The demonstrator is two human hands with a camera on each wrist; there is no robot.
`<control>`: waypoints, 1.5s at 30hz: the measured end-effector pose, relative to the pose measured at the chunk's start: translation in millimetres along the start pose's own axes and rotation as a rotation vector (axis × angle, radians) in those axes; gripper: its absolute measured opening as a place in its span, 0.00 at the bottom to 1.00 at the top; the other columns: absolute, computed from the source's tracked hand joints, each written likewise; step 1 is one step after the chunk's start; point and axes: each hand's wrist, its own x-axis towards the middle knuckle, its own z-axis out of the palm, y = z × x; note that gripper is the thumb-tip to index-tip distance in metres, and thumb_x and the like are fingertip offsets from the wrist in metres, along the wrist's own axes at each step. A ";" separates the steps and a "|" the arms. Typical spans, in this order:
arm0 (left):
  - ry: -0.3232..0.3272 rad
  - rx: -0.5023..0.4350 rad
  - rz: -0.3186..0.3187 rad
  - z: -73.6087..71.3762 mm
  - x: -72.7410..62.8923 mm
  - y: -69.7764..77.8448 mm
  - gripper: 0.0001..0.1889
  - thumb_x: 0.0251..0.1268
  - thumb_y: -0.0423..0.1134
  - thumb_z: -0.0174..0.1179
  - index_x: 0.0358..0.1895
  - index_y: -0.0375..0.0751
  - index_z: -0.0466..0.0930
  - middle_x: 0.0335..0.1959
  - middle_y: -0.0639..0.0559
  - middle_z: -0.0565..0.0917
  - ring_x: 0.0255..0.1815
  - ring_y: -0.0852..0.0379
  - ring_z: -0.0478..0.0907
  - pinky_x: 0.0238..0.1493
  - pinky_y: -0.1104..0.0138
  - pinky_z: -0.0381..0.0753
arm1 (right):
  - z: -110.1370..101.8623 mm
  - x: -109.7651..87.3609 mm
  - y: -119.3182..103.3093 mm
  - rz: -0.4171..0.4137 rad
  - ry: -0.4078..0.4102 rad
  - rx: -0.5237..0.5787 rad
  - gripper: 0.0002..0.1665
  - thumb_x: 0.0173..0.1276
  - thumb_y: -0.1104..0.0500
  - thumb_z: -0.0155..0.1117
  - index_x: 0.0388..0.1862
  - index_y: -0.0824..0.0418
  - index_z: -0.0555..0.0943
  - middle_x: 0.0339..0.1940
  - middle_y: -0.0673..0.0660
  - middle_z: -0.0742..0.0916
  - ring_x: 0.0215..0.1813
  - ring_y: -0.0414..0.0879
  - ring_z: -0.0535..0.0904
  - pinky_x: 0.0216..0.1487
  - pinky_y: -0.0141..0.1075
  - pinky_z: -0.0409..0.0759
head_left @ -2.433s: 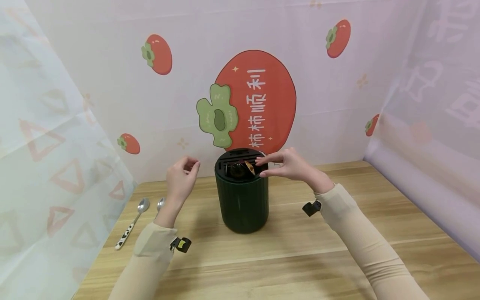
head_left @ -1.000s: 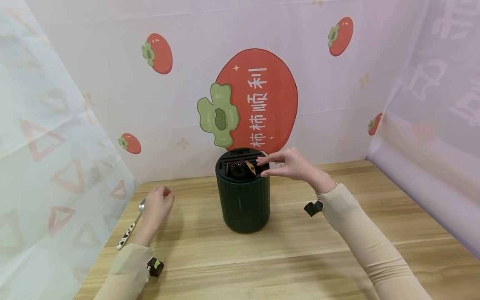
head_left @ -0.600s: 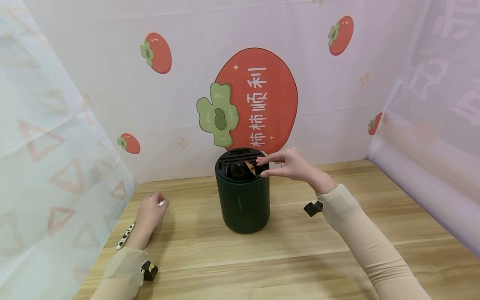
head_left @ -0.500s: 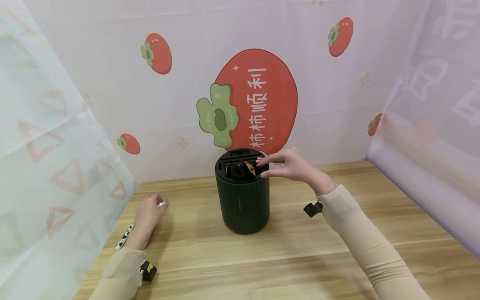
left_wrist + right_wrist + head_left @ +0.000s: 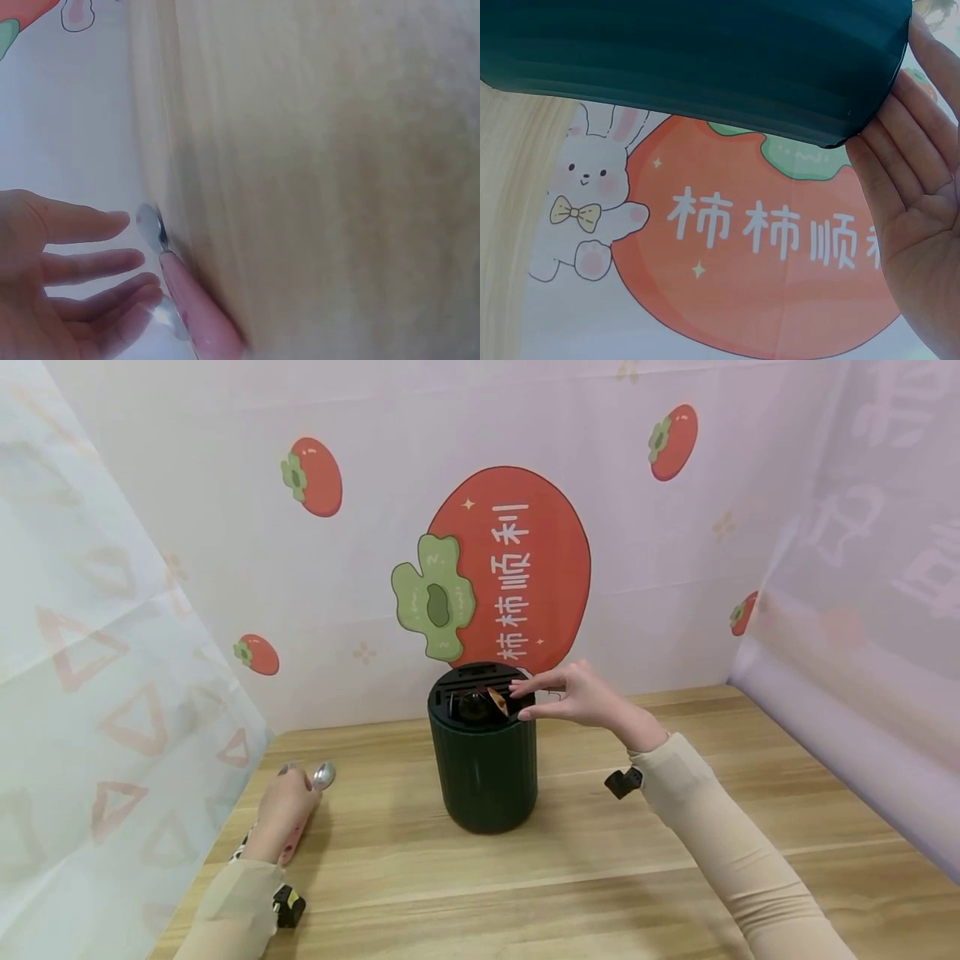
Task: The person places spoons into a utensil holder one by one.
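Observation:
My left hand (image 5: 287,806) is over two spoons at the left of the table, fingers loosely bent and apart in the left wrist view. Just beside its fingertips lies a spoon with a pink handle (image 5: 196,307) and a metal bowl (image 5: 324,775). The other spoon, with a black-and-white spotted handle (image 5: 238,850), is mostly hidden under the hand. At the right, my right hand (image 5: 581,697) rests its fingertips and thumb on the rim of a dark green ribbed cylindrical container (image 5: 487,781). Its black top (image 5: 477,675) has slots, and a dark glossy thing with an amber-brown piece (image 5: 497,700) shows in the opening.
The wooden table (image 5: 510,897) runs up to a pale cloth backdrop (image 5: 360,435) printed with red persimmons. Cloth walls (image 5: 97,710) also stand along both sides. A small black camera sits on each wrist.
My left hand has moved left and down from beside the container to above the spoons, most lately drawing slightly nearer to me. The right hand keeps its place at the container's rim.

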 end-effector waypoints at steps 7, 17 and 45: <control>-0.081 -0.021 -0.060 3.3 0.4 -4.8 0.10 0.54 0.35 0.57 0.19 0.39 0.69 0.17 0.49 0.71 0.20 0.54 0.68 0.21 0.65 0.65 | 1.2 0.6 2.1 0.005 0.001 0.002 0.18 0.55 0.60 0.73 0.46 0.61 0.86 0.51 0.57 0.86 0.57 0.46 0.81 0.55 0.45 0.80; -0.100 -0.036 -0.069 5.8 2.8 -8.6 0.16 0.56 0.34 0.57 0.13 0.43 0.64 0.13 0.53 0.67 0.16 0.56 0.66 0.18 0.67 0.64 | -0.2 1.5 0.9 0.001 -0.003 0.009 0.17 0.55 0.61 0.72 0.46 0.62 0.86 0.50 0.58 0.86 0.57 0.47 0.81 0.56 0.44 0.79; -0.050 0.019 -0.035 10.4 13.1 -10.9 0.11 0.51 0.31 0.55 0.18 0.37 0.64 0.16 0.45 0.71 0.18 0.51 0.69 0.20 0.63 0.70 | 6.5 2.8 33.8 -0.021 0.011 -0.001 0.18 0.55 0.50 0.73 0.47 0.49 0.86 0.51 0.47 0.86 0.57 0.38 0.80 0.56 0.41 0.79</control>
